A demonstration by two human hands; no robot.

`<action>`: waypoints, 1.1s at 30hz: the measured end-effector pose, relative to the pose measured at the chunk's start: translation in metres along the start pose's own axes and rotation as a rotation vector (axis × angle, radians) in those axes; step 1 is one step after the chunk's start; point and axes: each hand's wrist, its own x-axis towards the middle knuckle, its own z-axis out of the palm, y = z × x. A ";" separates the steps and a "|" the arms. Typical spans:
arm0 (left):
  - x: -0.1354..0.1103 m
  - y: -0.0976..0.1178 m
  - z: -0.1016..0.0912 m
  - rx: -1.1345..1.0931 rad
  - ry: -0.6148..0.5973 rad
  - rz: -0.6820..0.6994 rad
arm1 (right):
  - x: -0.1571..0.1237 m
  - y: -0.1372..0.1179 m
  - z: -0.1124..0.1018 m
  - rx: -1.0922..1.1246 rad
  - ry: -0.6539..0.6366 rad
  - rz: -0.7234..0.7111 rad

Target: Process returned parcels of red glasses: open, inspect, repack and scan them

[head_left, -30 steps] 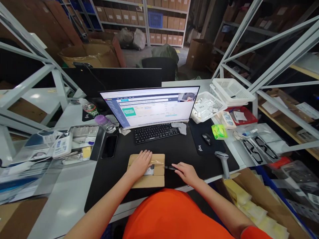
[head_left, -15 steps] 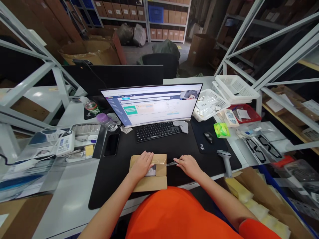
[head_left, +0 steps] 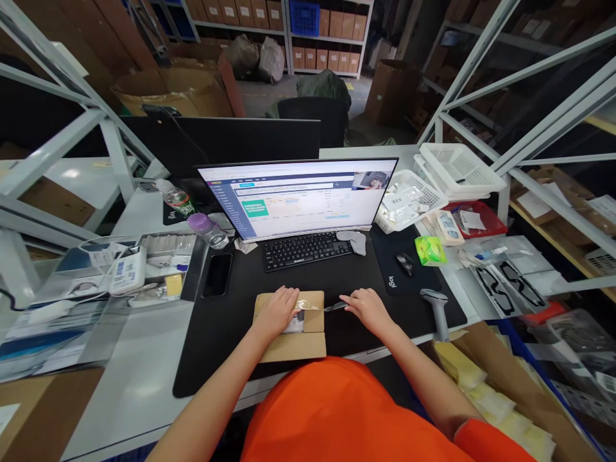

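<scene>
A small brown cardboard box [head_left: 291,347] lies on the black desk mat in front of me, with one flap folded toward my body. Clear tape shows along its upper part, and something pale shows through a gap in the top. My left hand [head_left: 278,313] rests flat on the box's left side, fingers stretched out. Just right of the box, my right hand [head_left: 368,310] is closed round a slim utility knife [head_left: 335,307]. The knife's tip points left at the box's right edge; whether it touches the cardboard I cannot tell.
Behind the box stand a keyboard [head_left: 308,250] and a monitor [head_left: 298,199]. To the right lie a mouse [head_left: 404,264] and a barcode scanner [head_left: 436,312]. A phone [head_left: 217,276] and purple-lidded bottle [head_left: 208,231] are on the left. White baskets [head_left: 462,168] stand at the back right.
The view has shifted slightly. My right hand and the knife hold nearly the same place beside the box, and my left hand stays on it.
</scene>
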 end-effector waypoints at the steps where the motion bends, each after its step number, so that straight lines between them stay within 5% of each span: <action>1: 0.000 0.000 -0.001 -0.001 -0.002 -0.006 | -0.001 0.000 0.001 -0.001 0.001 0.003; 15: 0.016 0.019 -0.036 0.006 -0.182 -0.212 | 0.008 0.029 -0.031 -0.015 0.058 0.101; 21: 0.000 0.019 -0.073 0.003 -0.281 -0.588 | -0.027 0.037 -0.038 0.377 0.305 0.312; 25: -0.014 0.007 -0.086 -0.298 -0.292 -1.006 | -0.039 0.027 -0.037 0.657 0.404 0.447; 28: -0.021 0.006 -0.084 -0.492 -0.266 -1.185 | -0.040 -0.004 -0.028 0.896 0.295 0.443; 33: -0.027 0.024 -0.075 -0.637 -0.137 -1.270 | -0.033 -0.067 -0.003 0.924 -0.187 0.232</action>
